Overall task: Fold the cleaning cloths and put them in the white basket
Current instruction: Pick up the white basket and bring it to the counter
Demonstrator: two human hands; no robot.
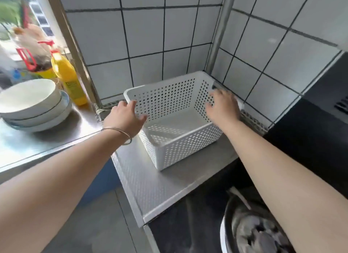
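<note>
Nearest the camera, bottom right, a metal basin (250, 232) holds crumpled grey fabric, prob. the cleaning cloths (254, 234); blurred, so count and state can't be told. They look unfolded, and none is in either hand.

Next, 2 bare forearms reach fwd over a steel shelf (156, 185) w/ a dimpled surface. A thin bangle (120, 133) sits on the left wrist.

Mid-frame stands the white basket (180, 151), perforated, upright on that shelf, pushed toward the tiled corner. Its floor is bare, no cloth inside.

The left hand (126, 117) is at the basket's left rim, fingers loosely spread, thumb just over the edge; touching or about to touch, hard to say. The right hand (224, 105) is at the right rim near the wall, fingers spread and curled over it, slightly blurred. Neither pinches anything.

Beyond, left: 3 stacked bowls (32, 105) on a steel counter, a yellow bottle (69, 79) by the window frame. Tiled wall (150, 36) behind.

Judgement: task barely begun; basket is being positioned.

Risks: the basket is light, and an uneven pull by 1 hand could skew or tip it off the shelf's front edge. A wide left elbow could knock the bowls. The right hand sits tight between rim and wall, so knuckles may scrape on tiles.
</note>
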